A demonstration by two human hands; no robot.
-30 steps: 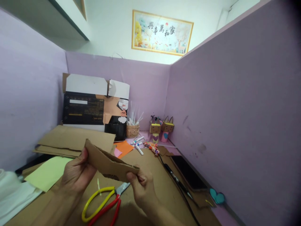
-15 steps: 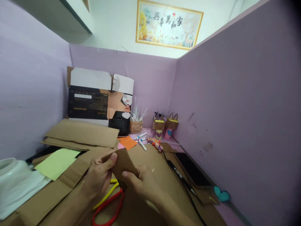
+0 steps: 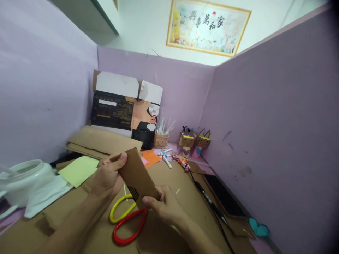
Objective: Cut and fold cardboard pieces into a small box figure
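Note:
A piece of brown cardboard [image 3: 139,173] with black printed stripes near its lower left is held up over the table. My left hand [image 3: 109,173] grips its upper left end, thumb on the near face. At the lower right end, my right hand [image 3: 165,203] pinches it between thumb and fingers. Below the cardboard lie scissors with a red handle loop [image 3: 129,227] and a yellow handle loop [image 3: 123,208]; their blades are hidden. A large cardboard sheet [image 3: 196,211] covers the tabletop under both hands.
Folded cardboard [image 3: 103,141] and yellow-green paper [image 3: 78,171] lie left, near a white pot [image 3: 29,176]. Markers [image 3: 166,160] and a patterned glue gun [image 3: 181,161] are at the back. A black tablet-like slab [image 3: 225,194] runs along the right wall.
The cardboard piece now shows more of its face, and my hands are farther apart along it. My view has turned left, so the surroundings sit farther right.

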